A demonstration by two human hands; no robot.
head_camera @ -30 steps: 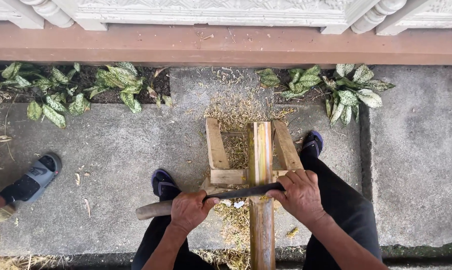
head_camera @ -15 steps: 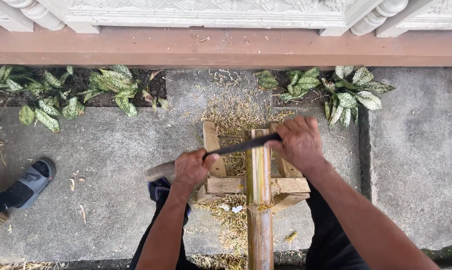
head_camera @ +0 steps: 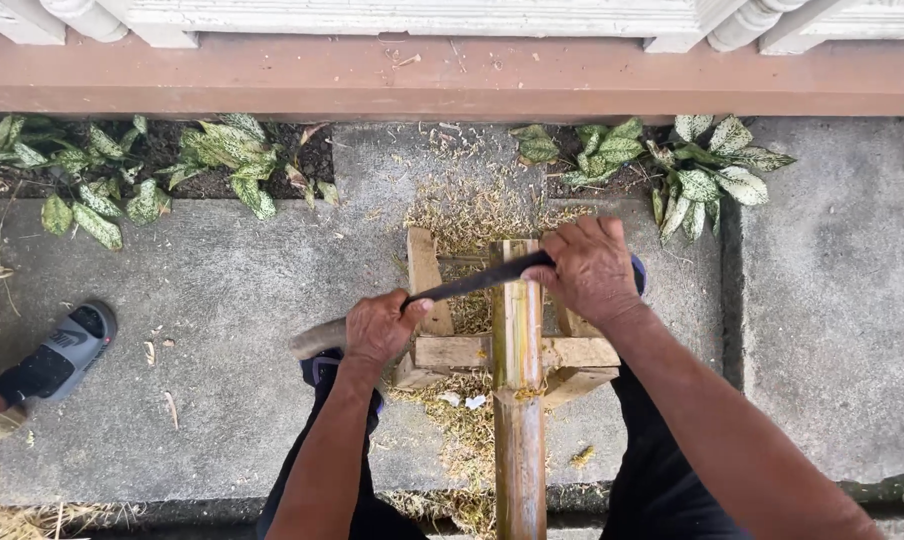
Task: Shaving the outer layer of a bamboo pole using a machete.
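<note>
While a grey sandal (head_camera: 57,350) of another person rests at the far left on the concrete floor (head_camera: 222,290), the left hand (head_camera: 380,325) is closed tight around the handle of a long dark blade (head_camera: 472,281). This blade lies across the top of the bamboo pole (head_camera: 519,390), which rests lengthwise on a small wooden frame (head_camera: 452,352) in the middle. To the right, the right hand (head_camera: 592,268) presses curled fingers on the far end of the blade. I judge the step is shaving the bamboo surface; the next stroke needs both hands to pull evenly along the pole, with steady pressure. Shavings (head_camera: 472,205) lie beyond the frame.
</note>
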